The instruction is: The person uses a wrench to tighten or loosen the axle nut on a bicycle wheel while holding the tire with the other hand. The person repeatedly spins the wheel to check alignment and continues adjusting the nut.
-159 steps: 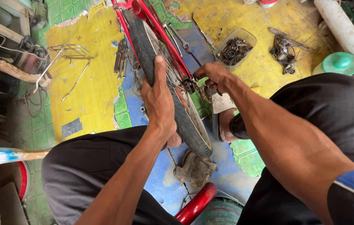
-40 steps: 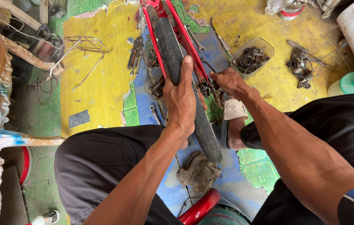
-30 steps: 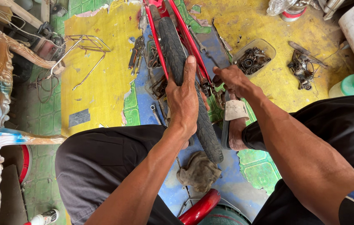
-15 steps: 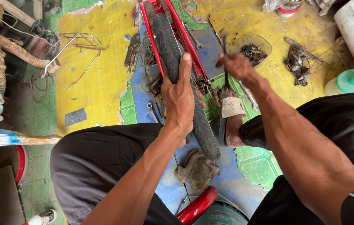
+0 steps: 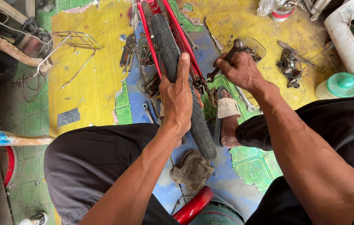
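We take the black bicycle tyre (image 5: 172, 66) as our landmark; it runs down the middle of the view between the red frame tubes (image 5: 176, 31). Our left hand (image 5: 177, 93) lies flat on top of the tyre, fingers stretched along the tread and the thumb wrapped round its side, pressing on it. Just right of the tyre, our right hand (image 5: 239, 70) is lifted off the floor with its fingers closed round a dark metal wrench (image 5: 226, 58), whose round head points up and away from the tyre. Below that hand, close beside the tyre, our sandalled foot (image 5: 227, 121) rests on the painted floor (image 5: 89, 83). A grey rag (image 5: 192, 168) lies at the tyre's near end. Further right of the tyre we see a clear tray of small parts (image 5: 254, 48) and a green-lidded jar (image 5: 339, 86). Left of the tyre lie loose hand tools (image 5: 127, 49) and a wire rack (image 5: 75, 46).
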Tool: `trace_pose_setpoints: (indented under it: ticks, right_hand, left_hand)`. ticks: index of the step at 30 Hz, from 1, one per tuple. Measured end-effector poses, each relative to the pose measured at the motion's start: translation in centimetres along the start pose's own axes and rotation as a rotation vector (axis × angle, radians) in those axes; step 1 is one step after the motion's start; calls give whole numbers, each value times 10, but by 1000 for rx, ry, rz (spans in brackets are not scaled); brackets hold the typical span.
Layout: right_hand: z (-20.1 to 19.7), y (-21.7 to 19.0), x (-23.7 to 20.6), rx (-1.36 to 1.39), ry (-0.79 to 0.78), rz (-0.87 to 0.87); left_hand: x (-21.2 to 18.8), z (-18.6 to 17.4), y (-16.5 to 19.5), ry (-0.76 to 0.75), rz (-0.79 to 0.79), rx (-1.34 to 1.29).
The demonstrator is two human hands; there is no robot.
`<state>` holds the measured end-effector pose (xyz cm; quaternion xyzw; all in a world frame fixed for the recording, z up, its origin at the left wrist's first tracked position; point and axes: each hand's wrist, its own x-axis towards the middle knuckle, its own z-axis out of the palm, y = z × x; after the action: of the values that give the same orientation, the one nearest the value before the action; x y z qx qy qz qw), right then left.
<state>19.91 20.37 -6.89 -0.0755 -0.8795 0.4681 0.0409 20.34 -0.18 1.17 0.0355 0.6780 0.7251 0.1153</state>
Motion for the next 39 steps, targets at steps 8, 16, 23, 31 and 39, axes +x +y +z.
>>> trace_pose_setpoints:
  ticks: [8,16,23,31,39]
  right_hand:
    - [9,-22,-6,11,-16,-49]
    - [14,-40,-3,-81,-113,-48]
    - [12,-40,3,-83,-90,-106]
    - [35,-19,63,219,-155,79]
    - [102,55,110,903,-347,788]
  left_hand:
    - [1,-1,-1,26,-32,-35]
    - [1,-3,6,40,-36,-54]
    - [0,-6,8,34,-25,-56]
    - [-1,-8,9,64,-6,-87]
    - [7,-11,17,100,-27,-64]
